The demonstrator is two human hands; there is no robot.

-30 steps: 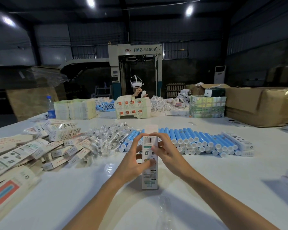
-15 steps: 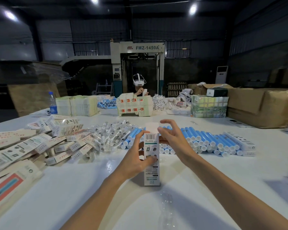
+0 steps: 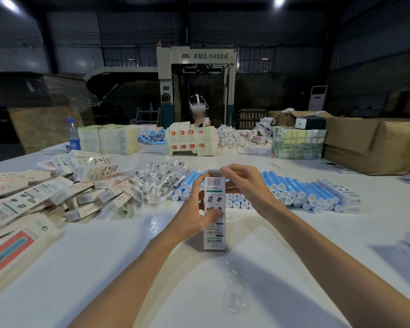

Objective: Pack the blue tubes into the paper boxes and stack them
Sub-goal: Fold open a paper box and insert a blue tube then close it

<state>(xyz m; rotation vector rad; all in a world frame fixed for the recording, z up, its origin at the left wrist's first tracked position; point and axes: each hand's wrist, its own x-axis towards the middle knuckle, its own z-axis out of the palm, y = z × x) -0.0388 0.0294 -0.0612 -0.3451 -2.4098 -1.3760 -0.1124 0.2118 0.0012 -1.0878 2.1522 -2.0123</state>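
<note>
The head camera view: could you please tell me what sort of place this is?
Most likely a packing workshop in a warehouse: a machine marked FMZ-1450A stands at the back, cardboard cartons sit on the right, and the white table holds rows of blue tubes and heaps of flat paper boxes.

Paper box (image 3: 214,214) upright in left hand (image 3: 194,216), right hand (image 3: 244,183) atop.

Bare left forearm (image 3: 133,275), bare right forearm (image 3: 317,252), slim wrists, bare left hand (image 3: 194,216), bare right hand (image 3: 244,183), long slender fingers
</note>
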